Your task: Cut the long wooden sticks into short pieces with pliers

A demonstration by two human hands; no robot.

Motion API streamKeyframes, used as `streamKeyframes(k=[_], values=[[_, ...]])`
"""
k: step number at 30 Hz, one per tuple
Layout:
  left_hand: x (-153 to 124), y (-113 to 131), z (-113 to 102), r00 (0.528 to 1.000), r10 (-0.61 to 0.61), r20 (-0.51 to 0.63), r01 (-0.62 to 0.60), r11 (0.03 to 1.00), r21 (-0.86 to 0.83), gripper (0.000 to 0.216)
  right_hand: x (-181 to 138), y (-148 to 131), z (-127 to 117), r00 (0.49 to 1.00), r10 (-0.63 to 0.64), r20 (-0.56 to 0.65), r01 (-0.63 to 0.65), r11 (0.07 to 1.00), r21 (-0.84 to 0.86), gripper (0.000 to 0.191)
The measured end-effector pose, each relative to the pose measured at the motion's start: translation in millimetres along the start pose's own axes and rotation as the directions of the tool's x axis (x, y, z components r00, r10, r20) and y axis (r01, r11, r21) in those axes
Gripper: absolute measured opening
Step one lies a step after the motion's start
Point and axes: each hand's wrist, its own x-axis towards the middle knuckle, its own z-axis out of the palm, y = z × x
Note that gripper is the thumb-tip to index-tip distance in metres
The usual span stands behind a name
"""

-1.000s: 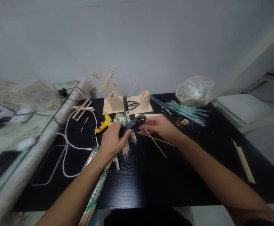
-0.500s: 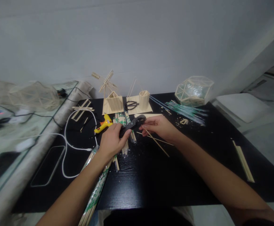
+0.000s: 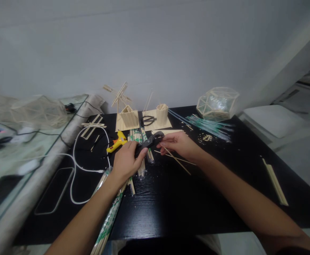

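My left hand (image 3: 127,158) is closed around a black hand tool with a curved, hook-like end (image 3: 152,140); its exact kind is hard to make out. Just to the right, my right hand (image 3: 178,144) pinches a thin wooden stick (image 3: 181,164) beside that curved end. The stick slants down toward the right over the dark tabletop. Another thin stick (image 3: 188,161) lies under my right hand. Behind my left hand rests a yellow glue gun (image 3: 117,142). Wrapped chopsticks (image 3: 141,166) lie between and below my hands.
Two stick-built models, a windmill-like one (image 3: 128,117) and a round one (image 3: 162,115), stand at the back on wooden bases. Black scissors (image 3: 148,121) lie between them. A white cable (image 3: 74,177) loops at left. Plastic wrappers (image 3: 208,125) and a faceted stick frame (image 3: 218,102) are at back right.
Both hands keep their holds on the black tool and the stick, almost in the same place. The whole view has shifted slightly; little else differs.
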Motion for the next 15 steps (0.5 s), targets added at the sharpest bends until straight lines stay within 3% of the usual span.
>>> streamKeyframes(k=[9,15], values=[[-1.0,3.8,-3.2,0.998,-0.051,0.034,0.050,0.998,0.029,0.049,-0.6,0.7,0.7,1.000,-0.017,-0.004,0.017,1.000,0.027,0.024],[-0.7,0.2,-1.8,1.000,0.003,0.000,-0.003,1.000,0.001,0.048,-1.7,-1.9,1.5,1.000,0.011,-0.010,-0.010,0.999,0.047,0.013]])
